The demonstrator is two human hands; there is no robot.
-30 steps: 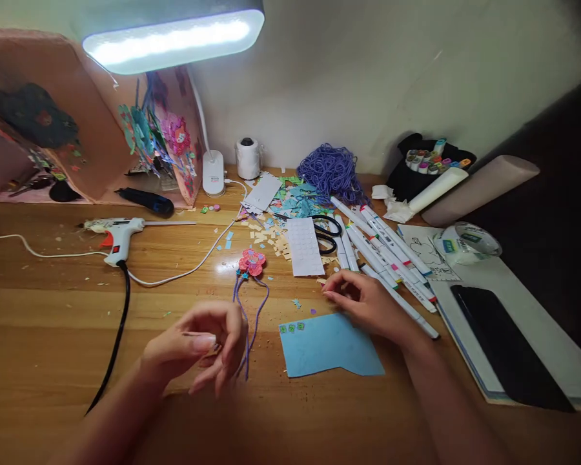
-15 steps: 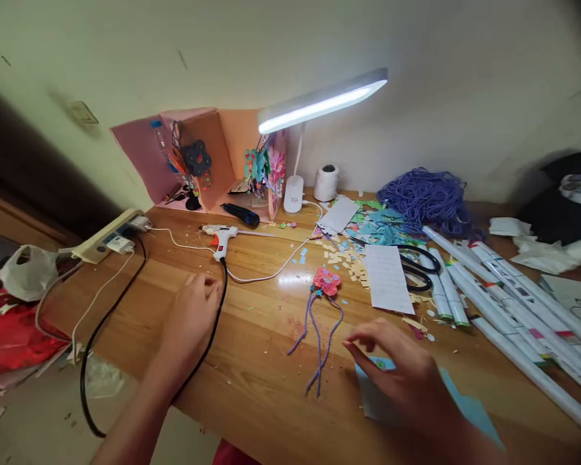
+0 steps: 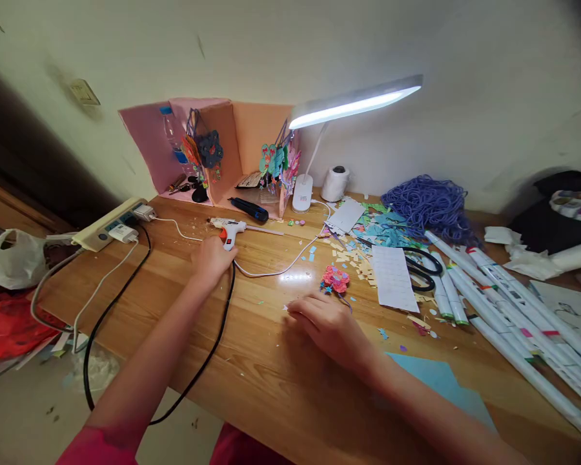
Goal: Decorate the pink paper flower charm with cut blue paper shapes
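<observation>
Left hand at glue gun, right hand by pink flower, hands apart.
My left hand touches the gun's handle, can't tell how firmly; gun lies on wooden table, black cord running toward me. My right hand is palm-down, fingers bent, just on my side of the flower; can't tell if anything's pinched. Blue sheet beside my right forearm, scissors and markers farther right.

The yarn is purple, the glue gun white with an orange trigger, the counter wood-grained brown.
</observation>
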